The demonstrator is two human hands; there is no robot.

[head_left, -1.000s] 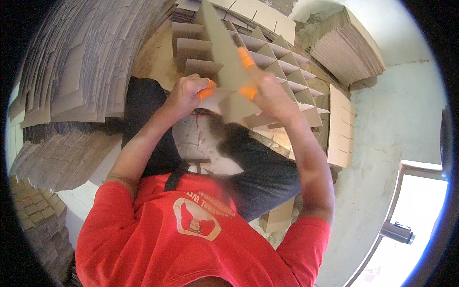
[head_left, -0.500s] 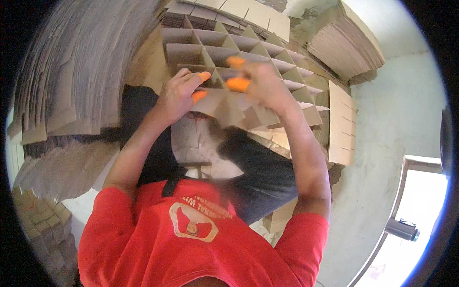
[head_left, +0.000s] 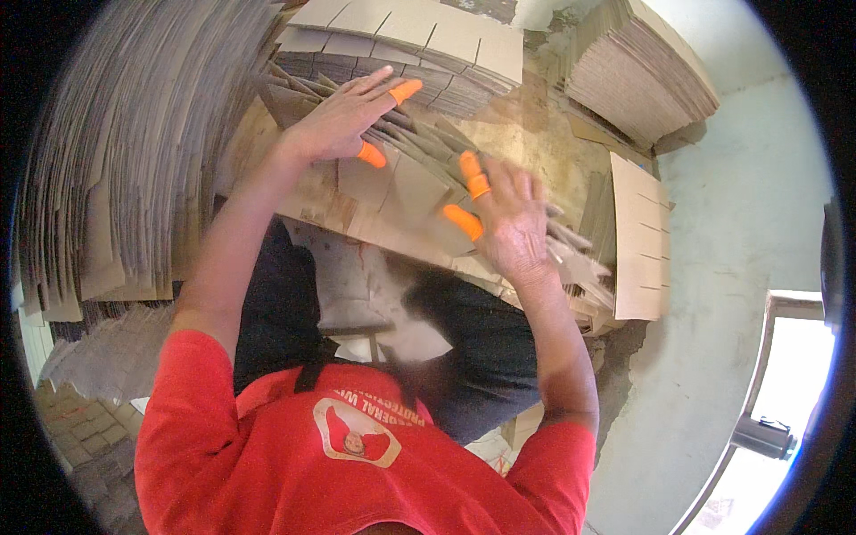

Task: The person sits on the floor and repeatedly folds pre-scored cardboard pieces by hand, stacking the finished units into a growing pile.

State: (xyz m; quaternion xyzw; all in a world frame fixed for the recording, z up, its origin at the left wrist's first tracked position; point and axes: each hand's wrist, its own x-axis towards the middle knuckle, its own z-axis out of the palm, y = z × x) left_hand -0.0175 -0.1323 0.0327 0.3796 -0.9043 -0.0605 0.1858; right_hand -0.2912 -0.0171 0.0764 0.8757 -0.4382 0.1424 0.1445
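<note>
A cardboard divider grid (head_left: 415, 183), folded down into a slanting bundle of strips, lies on the wooden work surface in front of me. My left hand (head_left: 343, 116) is over its far left part, fingers stretched out and thumb apart. Toward its right end, my right hand (head_left: 513, 218) rests over the strips with thumb and forefinger spread. Orange finger covers (head_left: 406, 91) sit on the thumb and forefinger of each hand. Part of the bundle is hidden under both hands.
Slotted cardboard strips (head_left: 419, 36) are stacked behind the bundle, with another slotted stack (head_left: 640, 236) at the right. A tall pile of cardboard sheets (head_left: 134, 152) stands at the left. More sheets (head_left: 637, 76) lean far right by the pale wall (head_left: 713, 232).
The divider grid, which stood opened into square cells, has collapsed into a slanting bundle. My left hand has moved farther away; my right hand has shifted nearer me.
</note>
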